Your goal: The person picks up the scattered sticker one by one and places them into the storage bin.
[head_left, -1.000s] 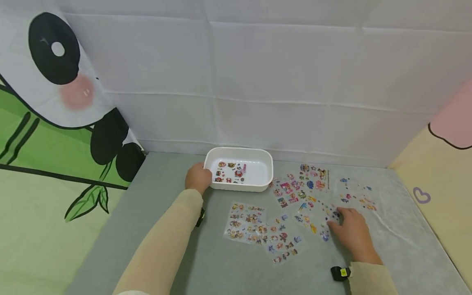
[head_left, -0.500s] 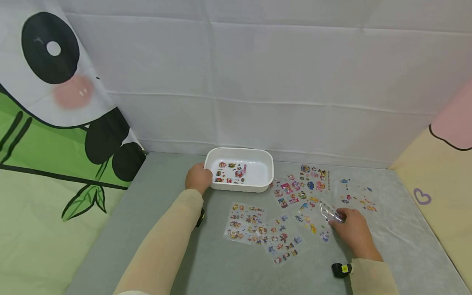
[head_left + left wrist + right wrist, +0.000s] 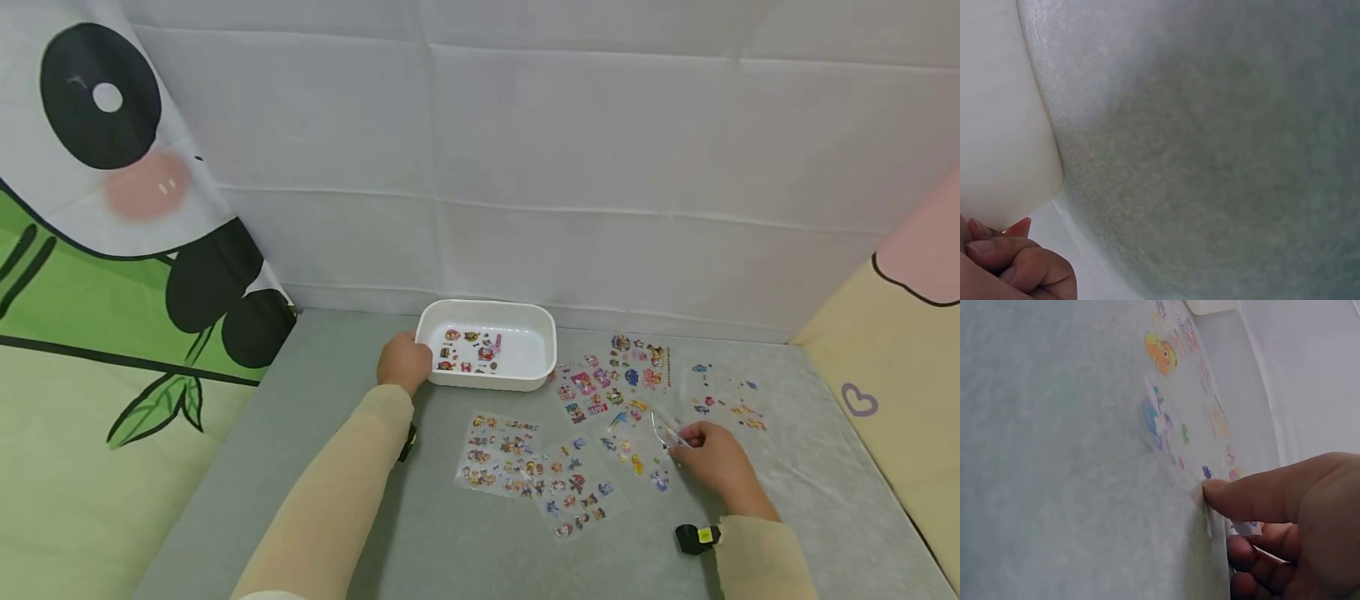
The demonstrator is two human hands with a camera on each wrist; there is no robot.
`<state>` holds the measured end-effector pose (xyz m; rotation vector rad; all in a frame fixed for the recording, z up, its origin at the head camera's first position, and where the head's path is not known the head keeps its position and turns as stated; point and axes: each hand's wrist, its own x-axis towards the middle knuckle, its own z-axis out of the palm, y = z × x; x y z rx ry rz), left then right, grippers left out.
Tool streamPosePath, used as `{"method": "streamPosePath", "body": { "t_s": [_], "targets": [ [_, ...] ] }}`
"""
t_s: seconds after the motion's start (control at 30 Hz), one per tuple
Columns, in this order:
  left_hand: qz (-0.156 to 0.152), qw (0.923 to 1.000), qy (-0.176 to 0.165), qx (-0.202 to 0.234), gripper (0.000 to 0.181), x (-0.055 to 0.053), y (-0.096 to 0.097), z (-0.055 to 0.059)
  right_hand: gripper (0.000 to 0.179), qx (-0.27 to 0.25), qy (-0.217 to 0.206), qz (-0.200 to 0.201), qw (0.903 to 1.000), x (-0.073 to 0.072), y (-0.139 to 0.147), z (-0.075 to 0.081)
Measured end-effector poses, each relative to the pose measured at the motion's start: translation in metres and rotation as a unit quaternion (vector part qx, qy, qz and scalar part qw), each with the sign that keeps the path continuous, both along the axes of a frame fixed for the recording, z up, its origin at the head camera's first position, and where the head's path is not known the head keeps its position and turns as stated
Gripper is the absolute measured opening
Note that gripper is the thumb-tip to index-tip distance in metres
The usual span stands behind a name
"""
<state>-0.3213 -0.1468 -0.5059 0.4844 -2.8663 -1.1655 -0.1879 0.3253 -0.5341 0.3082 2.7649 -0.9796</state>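
Note:
A white plastic tray [image 3: 525,342] stands against the back wall, with stickers lying in its left part. My left hand [image 3: 405,363] grips the tray's left end; in the left wrist view, curled fingers [image 3: 1029,265] show below the tray's wall [image 3: 1004,119]. My right hand [image 3: 716,460] pinches the right edge of a clear sticker sheet [image 3: 637,464] between thumb and fingers. That edge is lifted and bent, catching the light. In the right wrist view the thumb [image 3: 1260,494] presses on the sheet, which bears cartoon pony stickers [image 3: 1161,353].
More clear sticker sheets lie about: one front left [image 3: 498,450], one front middle [image 3: 577,492], pink and blue ones behind [image 3: 592,387], and a sparse one at the right [image 3: 727,396]. Some appear to overlap. A white cloth wall [image 3: 600,167] rises behind the grey table [image 3: 840,500].
One second ago my right fingers rested at the sheet's flat right edge. That edge has since come up and bent between them. My left hand and the tray stay in place.

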Motion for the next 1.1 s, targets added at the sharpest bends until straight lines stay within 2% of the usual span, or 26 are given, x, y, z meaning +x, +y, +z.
{"method": "streamPosePath", "body": {
  "t_s": [0.27,0.53,0.77,0.93,1.1],
  "targets": [
    [0.006,0.9999,-0.011,0.001,0.041,-0.001,0.001,0.001,0.031,0.012,0.004,-0.010,0.9999,0.003,-0.003,0.008],
    [0.004,0.9999,-0.010,0.001,0.042,0.000,0.001,0.004,0.050,-0.011,-0.005,-0.018,0.9998,0.000,-0.003,0.012],
    [0.004,0.9999,-0.011,0.001,0.041,0.002,0.003,0.006,0.034,-0.026,0.000,-0.025,0.9993,0.000,-0.003,0.015],
    [0.005,0.9999,-0.009,-0.004,0.041,0.001,0.003,0.005,0.033,-0.030,0.014,-0.033,0.9989,0.001,0.001,0.015],
    [0.008,0.9999,-0.007,-0.005,0.040,0.001,0.003,0.004,0.034,-0.061,0.020,-0.048,0.9968,0.005,0.003,0.017]
  ]
}}
